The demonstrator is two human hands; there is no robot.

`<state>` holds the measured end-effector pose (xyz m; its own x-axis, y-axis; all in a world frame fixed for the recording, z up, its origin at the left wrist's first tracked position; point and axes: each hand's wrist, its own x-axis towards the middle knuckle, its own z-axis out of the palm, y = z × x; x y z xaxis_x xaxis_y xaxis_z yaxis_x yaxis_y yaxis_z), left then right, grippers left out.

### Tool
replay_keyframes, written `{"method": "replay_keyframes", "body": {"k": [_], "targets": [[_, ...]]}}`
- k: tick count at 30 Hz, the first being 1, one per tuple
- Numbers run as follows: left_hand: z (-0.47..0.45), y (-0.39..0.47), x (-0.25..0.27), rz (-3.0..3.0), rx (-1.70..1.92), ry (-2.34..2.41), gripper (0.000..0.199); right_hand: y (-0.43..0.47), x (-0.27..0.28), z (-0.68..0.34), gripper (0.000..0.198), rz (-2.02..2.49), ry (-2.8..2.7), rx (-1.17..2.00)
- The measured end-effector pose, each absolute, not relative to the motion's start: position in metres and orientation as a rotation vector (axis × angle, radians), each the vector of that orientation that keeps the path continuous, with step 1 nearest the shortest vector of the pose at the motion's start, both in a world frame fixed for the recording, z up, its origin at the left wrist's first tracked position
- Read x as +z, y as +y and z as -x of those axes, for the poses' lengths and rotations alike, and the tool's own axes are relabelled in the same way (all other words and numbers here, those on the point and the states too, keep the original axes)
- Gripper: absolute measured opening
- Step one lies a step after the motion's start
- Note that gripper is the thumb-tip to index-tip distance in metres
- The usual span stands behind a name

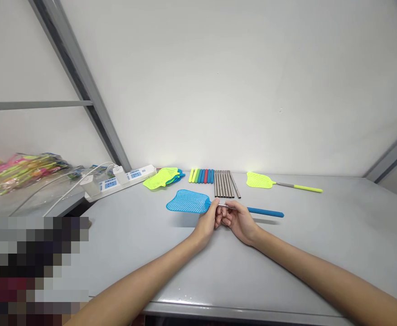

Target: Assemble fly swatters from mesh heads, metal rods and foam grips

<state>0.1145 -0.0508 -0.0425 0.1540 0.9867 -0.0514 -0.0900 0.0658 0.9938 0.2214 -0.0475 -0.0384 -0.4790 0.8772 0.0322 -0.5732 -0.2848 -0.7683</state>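
Observation:
A blue fly swatter (189, 202) is held level just above the grey table, its perforated head to the left and its blue handle (265, 212) to the right. My left hand (208, 222) is closed around the neck, where the head meets the metal rod. Close beside it, my right hand (242, 221) grips the rod nearer the handle. Curled fingers hide part of the rod. Behind the hands lies a row of metal tubes (224, 184), the rightmost one slanting. Left of them are several coloured handle grips (201, 176) in yellow, green, blue and red.
A yellow fly swatter (259, 180) lies at the back right. Stacked swatter heads (161, 179), yellow over blue, rest at the back left near a white power strip (127, 180) with plugs and cables. Plastic-wrapped colourful items (25, 171) lie on the left. A white wall (239, 90) stands behind.

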Motion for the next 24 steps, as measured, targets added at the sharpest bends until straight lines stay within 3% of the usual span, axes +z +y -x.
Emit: {"method": "replay_keyframes", "body": {"k": [24], "targets": [[-0.1151, -0.0517, -0.0371, -1.165, 1.098, 0.878, 0.037, -0.0496, -0.0336, -0.2222, 0.034, 0.533, -0.946, 1.920]]}}
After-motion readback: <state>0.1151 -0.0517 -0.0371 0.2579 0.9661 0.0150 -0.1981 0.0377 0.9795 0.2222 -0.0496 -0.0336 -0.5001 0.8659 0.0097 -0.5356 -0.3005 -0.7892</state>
